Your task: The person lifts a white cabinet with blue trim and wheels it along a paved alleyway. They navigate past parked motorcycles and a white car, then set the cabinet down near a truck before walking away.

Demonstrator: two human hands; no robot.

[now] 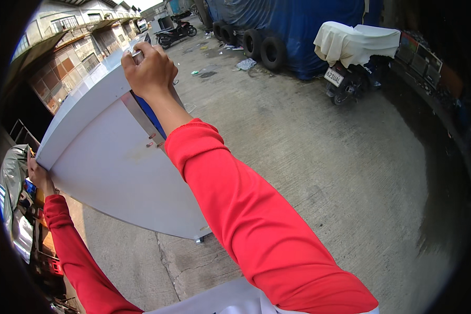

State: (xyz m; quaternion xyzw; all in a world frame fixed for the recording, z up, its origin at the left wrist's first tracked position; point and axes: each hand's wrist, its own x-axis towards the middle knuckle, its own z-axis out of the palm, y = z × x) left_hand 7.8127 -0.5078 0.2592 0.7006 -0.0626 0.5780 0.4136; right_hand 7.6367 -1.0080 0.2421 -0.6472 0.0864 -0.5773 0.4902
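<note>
In front of me stands a large white box-like cabinet (110,152), with a metal strip and a blue part along its right side. Several small reddish-ringed holes or fasteners mark that strip. At the top right corner, my right hand (149,70) is closed, its fingers curled round a small silvery piece (137,56); I cannot tell whether this is loose or part of the cabinet. My left hand (39,177) grips the cabinet's left edge, its fingertips partly hidden. Below the lower right corner a small dark fitting (200,239) shows.
Concrete ground (309,157) spreads to the right. Black tyres (261,49) lean against a blue tarp (298,31). A motorcycle (345,86) under a pale cloth (356,42) stands at right, another motorcycle (175,34) farther off. Covered goods (18,183) lie at left.
</note>
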